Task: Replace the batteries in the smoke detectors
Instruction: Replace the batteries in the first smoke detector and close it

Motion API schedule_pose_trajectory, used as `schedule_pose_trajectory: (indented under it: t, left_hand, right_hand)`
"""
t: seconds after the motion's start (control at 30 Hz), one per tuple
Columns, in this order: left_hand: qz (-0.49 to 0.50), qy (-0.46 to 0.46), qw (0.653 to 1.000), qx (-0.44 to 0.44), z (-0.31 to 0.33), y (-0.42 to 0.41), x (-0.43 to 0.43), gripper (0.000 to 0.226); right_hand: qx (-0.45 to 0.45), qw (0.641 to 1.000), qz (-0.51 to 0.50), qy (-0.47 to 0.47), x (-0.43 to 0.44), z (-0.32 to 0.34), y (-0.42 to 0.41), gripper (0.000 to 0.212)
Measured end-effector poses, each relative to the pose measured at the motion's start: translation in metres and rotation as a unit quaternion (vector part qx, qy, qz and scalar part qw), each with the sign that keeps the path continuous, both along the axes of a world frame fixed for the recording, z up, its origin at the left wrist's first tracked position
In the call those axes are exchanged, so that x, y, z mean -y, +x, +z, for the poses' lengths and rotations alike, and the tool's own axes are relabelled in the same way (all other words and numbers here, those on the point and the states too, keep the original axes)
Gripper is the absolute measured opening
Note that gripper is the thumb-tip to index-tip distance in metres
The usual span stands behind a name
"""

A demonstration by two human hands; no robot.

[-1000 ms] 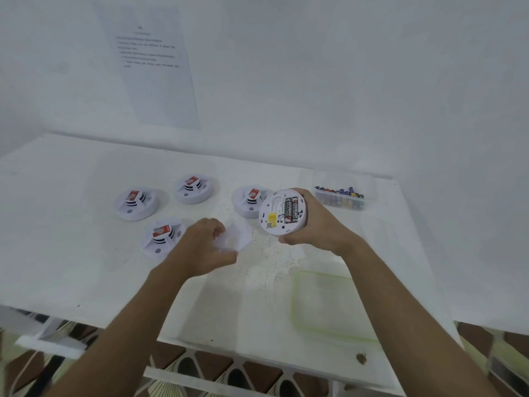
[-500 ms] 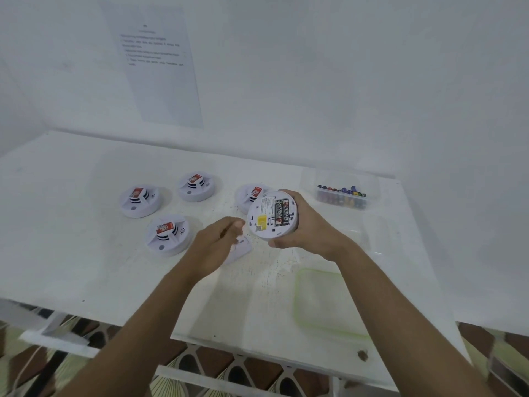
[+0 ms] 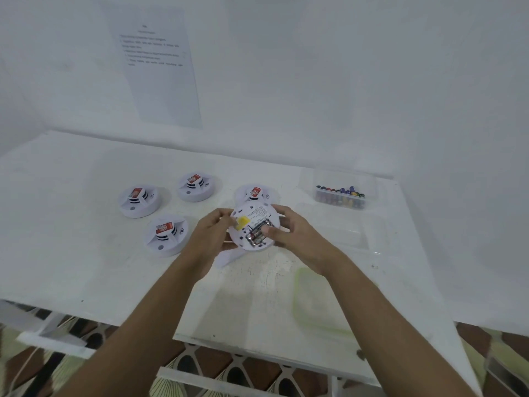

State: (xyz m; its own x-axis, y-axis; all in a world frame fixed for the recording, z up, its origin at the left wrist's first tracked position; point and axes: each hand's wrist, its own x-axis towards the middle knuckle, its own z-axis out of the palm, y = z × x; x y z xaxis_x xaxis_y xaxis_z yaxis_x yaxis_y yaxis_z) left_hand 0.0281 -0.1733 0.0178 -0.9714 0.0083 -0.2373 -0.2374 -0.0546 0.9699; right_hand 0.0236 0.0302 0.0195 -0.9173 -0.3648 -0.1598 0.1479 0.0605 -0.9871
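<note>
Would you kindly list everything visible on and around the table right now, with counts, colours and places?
Held smoke detector: one, white, underside up with batteries showing, between both hands.
Smoke detectors on the table: four, white with red labels, at left, rear, front left and behind the held one.
Battery cover: one, white, on the table below the hands.
Battery box: one, clear, mixed-colour batteries, rear right.
Green-rimmed container: one, clear, front right.
Table: one, white.
Printed sheet: one, white, on the wall.
Left hand: grips the detector's left edge.
Right hand: grips its right side, thumb on the batteries.
</note>
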Motion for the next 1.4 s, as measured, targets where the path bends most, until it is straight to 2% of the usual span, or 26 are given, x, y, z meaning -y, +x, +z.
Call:
schedule_pose_trajectory:
  t: [0.1,0.27,0.37,0.53,0.7,0.77,0.83,0.93,1.27,1.4]
  left_hand:
    - [0.052,-0.059,0.995,-0.069,0.003,-0.009,0.001,0.012]
    - [0.061,-0.094,0.984,-0.141,0.014,-0.009,-0.002,0.012]
    - [0.047,-0.075,0.986,-0.143,0.013,-0.004,0.001,0.016]
    - [-0.005,-0.112,0.988,-0.104,0.0,0.007,0.003,0.047]
    - [0.025,-0.086,0.991,-0.102,-0.009,0.012,-0.002,0.027]
    - [0.017,-0.071,0.992,-0.103,-0.009,0.011,-0.002,0.025]
    - [0.001,-0.067,0.991,-0.119,-0.008,0.011,0.0,0.027]
    - [-0.019,-0.089,0.984,-0.155,-0.005,0.012,0.003,0.03]
    - [0.011,-0.169,0.941,-0.294,-0.005,0.023,0.012,0.025]
    - [0.006,-0.197,0.928,-0.316,-0.005,0.026,0.016,0.026]
  right_hand:
    - [0.027,0.998,-0.023,-0.052,0.007,0.0,0.004,0.035]
    - [0.036,0.997,-0.034,-0.058,0.014,0.0,0.009,0.027]
    - [0.021,0.997,-0.047,-0.049,0.016,0.001,0.01,0.027]
    - [0.023,0.991,-0.108,-0.08,0.022,-0.001,0.013,0.03]
    - [0.05,0.985,-0.137,-0.087,0.026,-0.003,0.015,0.027]
    - [0.072,0.983,-0.139,-0.1,0.028,-0.001,0.018,0.019]
    - [0.076,0.981,-0.145,-0.106,0.032,0.002,0.021,0.021]
    - [0.048,0.983,-0.148,-0.094,0.038,0.005,0.025,0.03]
    - [0.008,0.982,-0.185,-0.027,0.054,0.009,0.038,0.023]
    - [-0.028,0.981,-0.192,-0.004,0.06,0.012,0.043,0.024]
